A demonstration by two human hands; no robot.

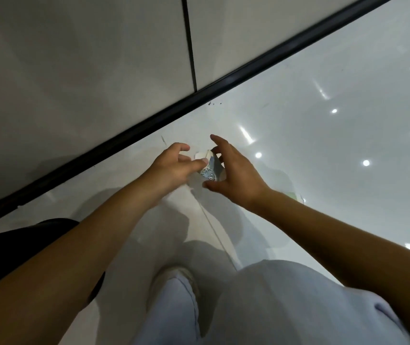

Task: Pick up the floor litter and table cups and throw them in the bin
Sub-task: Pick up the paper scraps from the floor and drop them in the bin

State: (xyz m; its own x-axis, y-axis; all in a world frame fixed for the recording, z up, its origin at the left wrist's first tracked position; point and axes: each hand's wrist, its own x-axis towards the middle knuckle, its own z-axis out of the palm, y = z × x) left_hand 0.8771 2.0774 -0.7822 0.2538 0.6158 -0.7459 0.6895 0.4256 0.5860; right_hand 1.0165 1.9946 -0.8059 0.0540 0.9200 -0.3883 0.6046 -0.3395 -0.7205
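A glossy white floor [323, 145] fills the view from twelve round to six o'clock, mirroring small ceiling lights, and a grey wall [74, 70] with a black skirting strip [174, 113] runs across from eight to one o'clock. Pale trousers [261, 307] and one shoe [176, 275] sit at six o'clock. Both bare forearms reach toward the centre. There the left hand [171, 165] has its fingers loosely curled, the thumb tip touching a small crumpled scrap of litter [210, 168], blue-grey and white. The right hand [233, 175] cups the scrap from three o'clock, fingers spread wide and thumb beneath; whether it touches is unclear
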